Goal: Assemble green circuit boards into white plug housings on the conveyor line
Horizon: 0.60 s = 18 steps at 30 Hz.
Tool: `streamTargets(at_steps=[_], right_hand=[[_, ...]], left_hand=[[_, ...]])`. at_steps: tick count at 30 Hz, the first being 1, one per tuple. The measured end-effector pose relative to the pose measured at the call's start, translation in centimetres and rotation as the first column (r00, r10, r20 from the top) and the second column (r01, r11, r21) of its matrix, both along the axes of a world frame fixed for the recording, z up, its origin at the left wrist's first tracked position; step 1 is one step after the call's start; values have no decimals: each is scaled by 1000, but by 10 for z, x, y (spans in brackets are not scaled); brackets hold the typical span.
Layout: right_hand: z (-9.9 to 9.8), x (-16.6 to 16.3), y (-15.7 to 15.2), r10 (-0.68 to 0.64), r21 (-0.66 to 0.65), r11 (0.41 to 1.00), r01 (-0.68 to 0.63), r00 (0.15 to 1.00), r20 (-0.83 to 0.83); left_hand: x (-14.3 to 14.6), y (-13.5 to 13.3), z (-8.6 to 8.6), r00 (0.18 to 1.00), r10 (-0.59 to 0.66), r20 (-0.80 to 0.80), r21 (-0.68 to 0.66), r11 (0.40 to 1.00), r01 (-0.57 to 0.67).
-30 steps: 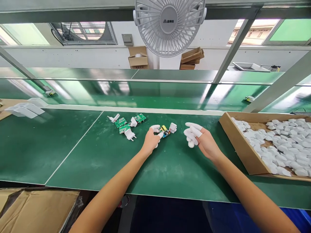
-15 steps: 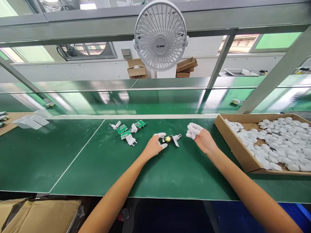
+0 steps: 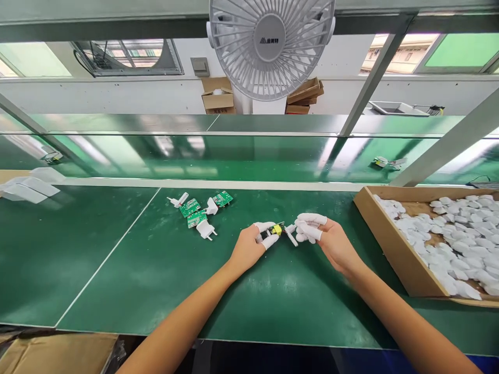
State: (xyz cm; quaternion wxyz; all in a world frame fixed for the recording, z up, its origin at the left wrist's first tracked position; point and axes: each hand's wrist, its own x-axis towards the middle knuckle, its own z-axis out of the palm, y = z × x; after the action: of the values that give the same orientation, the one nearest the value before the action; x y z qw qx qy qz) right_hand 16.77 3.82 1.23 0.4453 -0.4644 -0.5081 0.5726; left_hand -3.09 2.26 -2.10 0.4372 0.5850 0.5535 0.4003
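My left hand, with white finger cots, pinches a small circuit board that carries a yellow part, just above the green table. My right hand, also in finger cots, closes its fingertips on the white plug piece fixed to the board's right end. Both hands meet at the middle of the table.
Several green circuit boards and white plug pieces lie to the left. A cardboard tray full of white plastic shells stands at the right. A white fan hangs overhead. A cardboard box sits below the near edge, and clear trays lie far left.
My right hand has come in from the right and closed on the plug end of the board. My left hand has kept its hold and drawn slightly nearer.
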Motion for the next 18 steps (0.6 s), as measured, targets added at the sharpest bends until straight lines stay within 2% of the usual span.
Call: streamTargets(at_steps=[3, 5, 7, 9, 11, 13, 14, 16, 18], right_hand=[[0, 0, -5, -17, 118, 993, 1, 990, 137], [-3, 0, -8, -29, 317, 945, -77, 948, 317], [-8, -1, -8, -80, 521, 826, -216, 869, 488], [-13, -2, -6, -164, 652, 694, -306, 814, 557], [-17, -2, -3, -228, 728, 589, -352, 792, 567], [-20, -1, -1, -244, 756, 522, -395, 780, 576], [-21, -1, 0, -236, 754, 509, -414, 776, 585], [-23, -1, 2, -216, 736, 523, -430, 769, 602], [-26, -2, 5, -199, 705, 576, -414, 766, 612]], left_hand=[[3, -3, 1, 993, -66, -99, 41, 997, 70], [4, -5, 1, 985, -99, -143, 42, 994, 106], [4, -6, 0, 972, -132, -197, 39, 989, 142], [4, -7, 0, 952, -165, -257, 45, 982, 182], [4, -7, -1, 935, -189, -301, 52, 976, 214], [3, -7, -1, 931, -193, -309, 54, 974, 220], [3, -7, -1, 932, -194, -307, 52, 974, 220], [2, -5, 0, 930, -202, -306, 44, 973, 226], [2, -3, 1, 927, -221, -304, 31, 970, 241]])
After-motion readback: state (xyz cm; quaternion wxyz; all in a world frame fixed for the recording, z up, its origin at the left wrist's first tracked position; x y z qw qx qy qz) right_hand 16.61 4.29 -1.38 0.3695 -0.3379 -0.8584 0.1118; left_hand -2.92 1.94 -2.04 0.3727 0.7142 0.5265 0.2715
